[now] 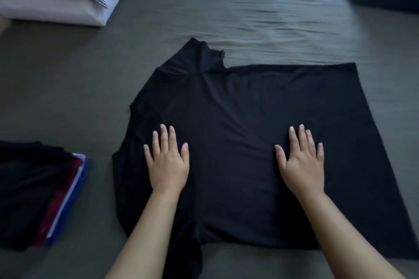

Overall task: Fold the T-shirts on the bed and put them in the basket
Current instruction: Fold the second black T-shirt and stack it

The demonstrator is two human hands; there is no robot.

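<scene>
Your left hand (167, 161) and right hand (300, 163) press flat, fingers straight, on the smooth black shirt (238, 108) spread over the wrinkled sheet (260, 7).

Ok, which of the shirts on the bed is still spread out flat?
The black T-shirt under both open hands, left hand and right hand. The others, black, red and blue, sit folded in a stack to its left.

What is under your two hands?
The black T-shirt, spread on the bed sheet. Both hands rest flat on it. What lies beneath the shirt is covered.
</scene>
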